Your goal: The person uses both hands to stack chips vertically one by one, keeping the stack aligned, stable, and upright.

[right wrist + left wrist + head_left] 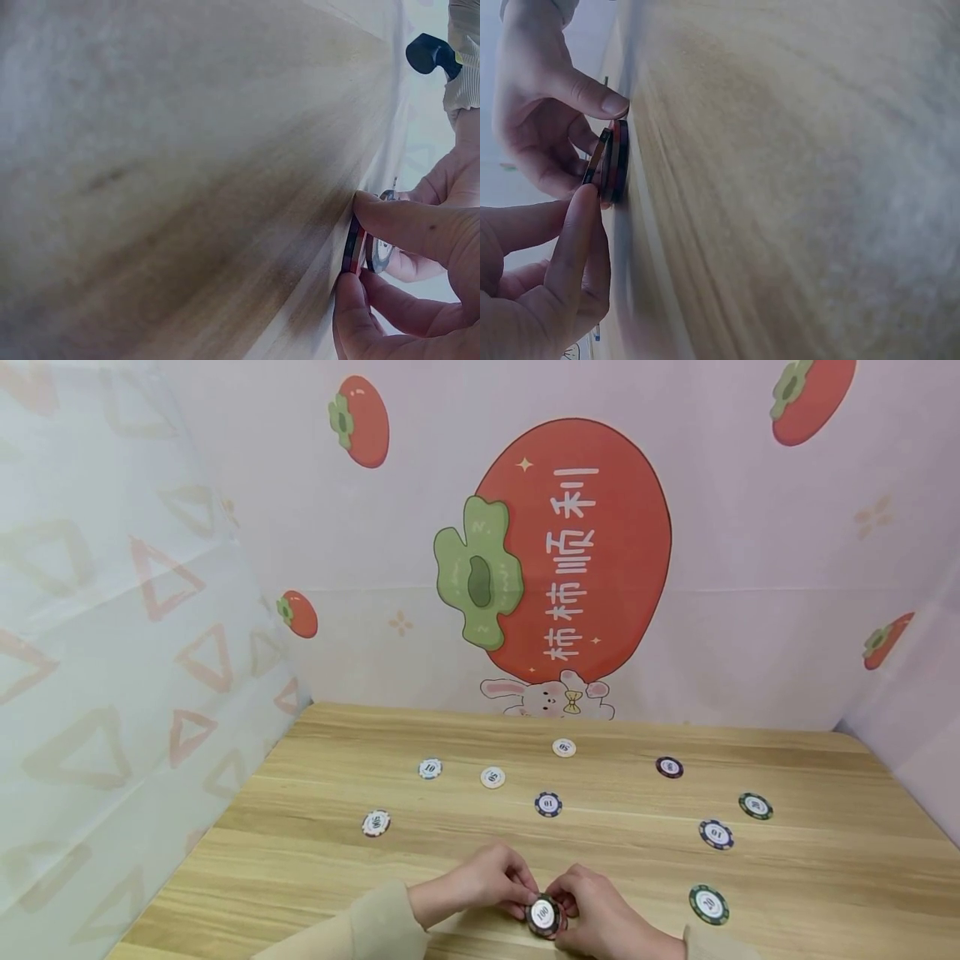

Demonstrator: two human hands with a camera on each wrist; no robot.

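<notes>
At the table's near edge, a black-rimmed chip marked 100 (543, 914) tops a small stack. My left hand (495, 883) pinches this top chip, which tilts over the others in the left wrist view. From the other side, my right hand (600, 914) grips the lower chips between thumb and fingers. In the right wrist view the lower chips (352, 247), dark and red at the edge, stand between the right thumb and fingers. How many chips the stack holds, I cannot tell.
Loose chips lie spread on the wooden table (300, 860): a green one (708, 904) right of my right hand, a blue one (548, 804) beyond the hands, a red-and-white one (377, 823) at left, and several others farther back. A printed cloth hangs behind.
</notes>
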